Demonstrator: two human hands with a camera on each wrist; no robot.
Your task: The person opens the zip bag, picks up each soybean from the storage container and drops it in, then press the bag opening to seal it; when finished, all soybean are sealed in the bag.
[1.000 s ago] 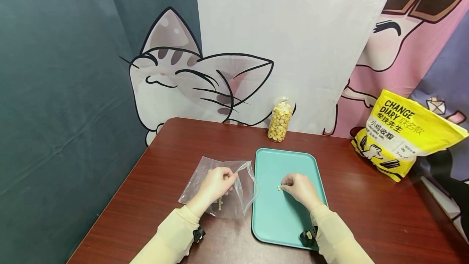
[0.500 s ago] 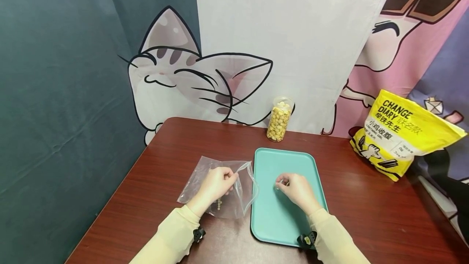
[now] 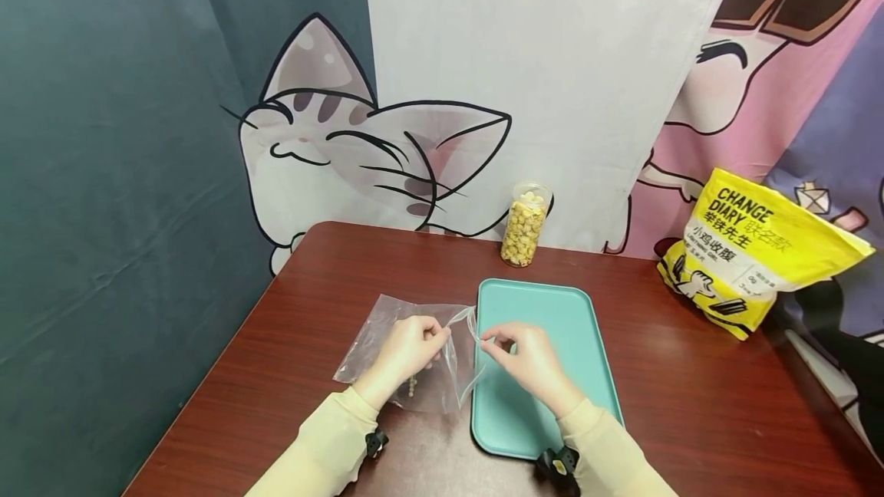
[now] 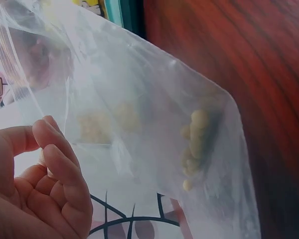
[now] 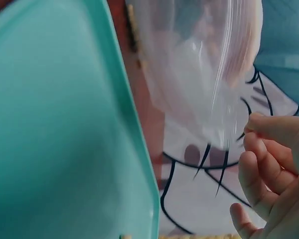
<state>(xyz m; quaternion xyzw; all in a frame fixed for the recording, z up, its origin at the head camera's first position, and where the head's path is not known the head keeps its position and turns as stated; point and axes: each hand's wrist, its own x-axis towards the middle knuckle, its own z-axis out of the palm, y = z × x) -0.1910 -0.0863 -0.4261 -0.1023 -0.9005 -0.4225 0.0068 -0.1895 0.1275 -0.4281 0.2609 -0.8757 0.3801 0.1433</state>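
On the tabletop (image 3: 387,267) at the turquoise tray's left edge, the left hand (image 3: 410,345) pinches the clear zip bag (image 3: 438,390) beside its mouth. At that mouth, the right hand (image 3: 522,355) brings thumb and fingertip together; I cannot tell whether this grip holds anything. Spreading the film wide should prevent snagging.

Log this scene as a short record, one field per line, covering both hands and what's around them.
left hand: left hand pinching the clear zip bag near its opening
right hand: right hand, thumb and forefinger together at the bag's mouth; anything held is too small to tell
bag contents: small pale round pieces
work surface: reddish-brown table
tray: teal tray, right of the clear zip bag
jar: clear jar of yellowish pieces, upright behind the tray
package: yellow package lettered CHANGE DIARY, far right
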